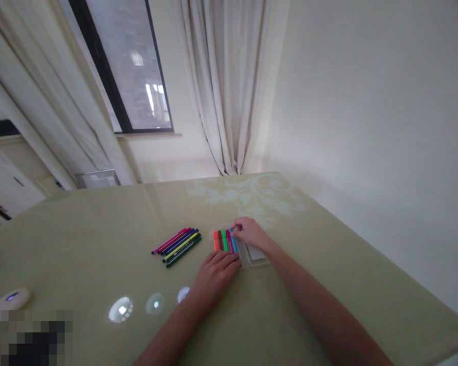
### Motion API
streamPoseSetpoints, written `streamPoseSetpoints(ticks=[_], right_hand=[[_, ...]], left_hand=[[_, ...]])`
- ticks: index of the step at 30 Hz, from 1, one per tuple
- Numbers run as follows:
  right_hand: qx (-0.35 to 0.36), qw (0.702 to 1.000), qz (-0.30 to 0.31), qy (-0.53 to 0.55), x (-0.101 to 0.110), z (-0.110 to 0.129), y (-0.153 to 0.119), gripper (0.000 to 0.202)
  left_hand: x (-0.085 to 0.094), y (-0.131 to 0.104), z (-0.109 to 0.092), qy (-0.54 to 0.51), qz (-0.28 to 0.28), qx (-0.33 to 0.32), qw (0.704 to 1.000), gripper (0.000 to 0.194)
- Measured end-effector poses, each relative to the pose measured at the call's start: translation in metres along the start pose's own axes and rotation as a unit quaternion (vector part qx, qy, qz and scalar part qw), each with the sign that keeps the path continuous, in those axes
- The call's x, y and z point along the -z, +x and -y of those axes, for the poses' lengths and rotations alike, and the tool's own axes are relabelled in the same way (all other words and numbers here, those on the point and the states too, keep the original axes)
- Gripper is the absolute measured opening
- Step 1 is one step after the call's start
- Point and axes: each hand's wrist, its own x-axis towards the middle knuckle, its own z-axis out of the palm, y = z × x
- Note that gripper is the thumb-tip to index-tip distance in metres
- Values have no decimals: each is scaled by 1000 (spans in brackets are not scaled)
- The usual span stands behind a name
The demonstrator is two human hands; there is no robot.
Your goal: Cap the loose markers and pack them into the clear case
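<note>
A row of marker pens in orange, brown, green, purple and blue lies side by side in a clear plastic case. Across the lower ends of these pens rests my left hand, its fingers stretched out flat over them. At the far end of the row my right hand has its thumb and forefinger pinched at the top of the blue marker pen. The right half of the case is partly covered by my right wrist. Left of the case, several more marker pens lie loose in a slanted bunch.
The pale green table has a leaf pattern at its far side and reflects lights near the front. A white rounded device sits at the left. Behind are a window and curtains; a wall borders the right.
</note>
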Motion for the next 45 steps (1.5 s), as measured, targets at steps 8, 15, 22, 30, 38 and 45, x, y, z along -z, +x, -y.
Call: streamPoseSetpoints(ticks=[8, 15, 22, 30, 38, 45], right_hand=[[11, 1000, -19, -9, -1, 4, -7, 19], [23, 996, -82, -24, 4, -7, -47, 32], [51, 996, -70, -27, 3, -19, -77, 29], [51, 996, -52, -45, 6, -13, -78, 29], [45, 996, -45, -57, 5, -12, -78, 28], [97, 990, -99, 22, 6, -3, -79, 28]], left_hand=[[-3, -1, -1, -2, -3, 10, 1000, 35], [7, -4, 8, -7, -87, 73, 994, 30], [40, -27, 53, 165, -93, 277, 942, 22], [45, -32, 60, 140, -46, 336, 930, 16], [48, -27, 50, 93, 27, 347, 933, 17], [45, -21, 45, 5, -38, 323, 946, 21]])
